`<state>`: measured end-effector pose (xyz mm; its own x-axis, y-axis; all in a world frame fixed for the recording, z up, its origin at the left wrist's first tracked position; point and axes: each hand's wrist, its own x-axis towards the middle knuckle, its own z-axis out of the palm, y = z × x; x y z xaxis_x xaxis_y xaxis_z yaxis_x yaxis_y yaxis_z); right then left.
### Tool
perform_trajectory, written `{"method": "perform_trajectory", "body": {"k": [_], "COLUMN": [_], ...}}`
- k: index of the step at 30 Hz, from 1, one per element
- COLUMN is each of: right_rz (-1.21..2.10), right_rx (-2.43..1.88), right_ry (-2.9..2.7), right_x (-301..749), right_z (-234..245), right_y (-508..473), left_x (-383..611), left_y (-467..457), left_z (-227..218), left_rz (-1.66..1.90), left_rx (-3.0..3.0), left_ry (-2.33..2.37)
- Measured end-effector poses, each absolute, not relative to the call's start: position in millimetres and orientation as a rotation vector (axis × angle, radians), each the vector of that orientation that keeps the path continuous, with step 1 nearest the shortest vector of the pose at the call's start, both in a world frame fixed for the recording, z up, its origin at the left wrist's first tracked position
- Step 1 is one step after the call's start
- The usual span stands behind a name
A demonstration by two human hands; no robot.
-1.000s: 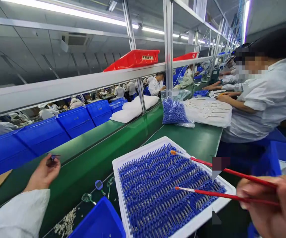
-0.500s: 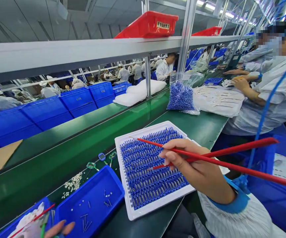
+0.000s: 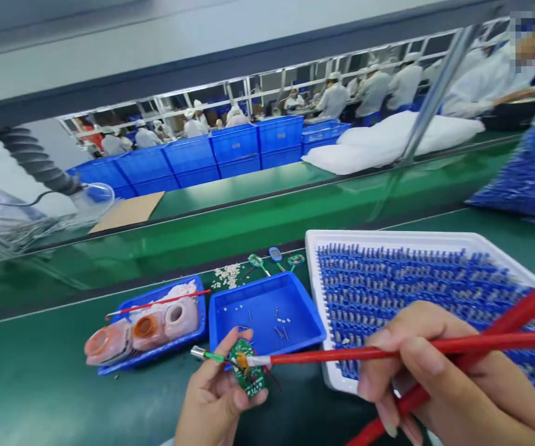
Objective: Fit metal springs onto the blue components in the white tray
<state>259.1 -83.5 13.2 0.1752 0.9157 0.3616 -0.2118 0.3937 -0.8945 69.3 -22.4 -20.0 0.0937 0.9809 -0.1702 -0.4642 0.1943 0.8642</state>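
Observation:
My left hand [image 3: 212, 396] holds a small green circuit board [image 3: 252, 379] between thumb and fingers. Thin wires run from the board to a small silver cylinder [image 3: 197, 352] at its left. Two red-handled brushes cross in my right hand [image 3: 457, 384]. The upper brush [image 3: 323, 355] reaches left, its pale tip on or just over the orange patch on the board. The second brush [image 3: 530, 303] slants down through the fingers, its lower tip out of view. Behind my left hand lies a shallow blue tray [image 3: 253, 316] with small pins and white bits.
At right, a white tray [image 3: 316, 266] holds rows of blue parts. Stained bottles [image 3: 147, 331] and another red brush [image 3: 160, 301] sit in a blue tray at left. White bits [image 3: 227, 276] and small boards [image 3: 258, 264] lie behind. A bag of blue parts [image 3: 527, 173] stands far right.
The view has swung left and down. My left hand now holds the circuit board up at the centre. My right hand has brought its brushes from over the white tray to the board.

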Motion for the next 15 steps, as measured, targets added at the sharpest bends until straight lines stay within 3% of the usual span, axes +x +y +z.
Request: {"method": "perform_trajectory", "body": {"k": [6, 15], "right_rz": [0.633, 0.724], "right_rx": [-0.836, -0.933], "right_ry": [-1.204, -1.271], "right_x": [265, 260], "right_z": [7, 3], "right_y": [-74, -69], "left_x": [59, 51], "left_y": [-19, -19], "left_z": [-23, -25], "left_rz": [1.267, 1.272], "left_rx": [0.692, 0.684], "left_ry": [0.895, 0.873]}}
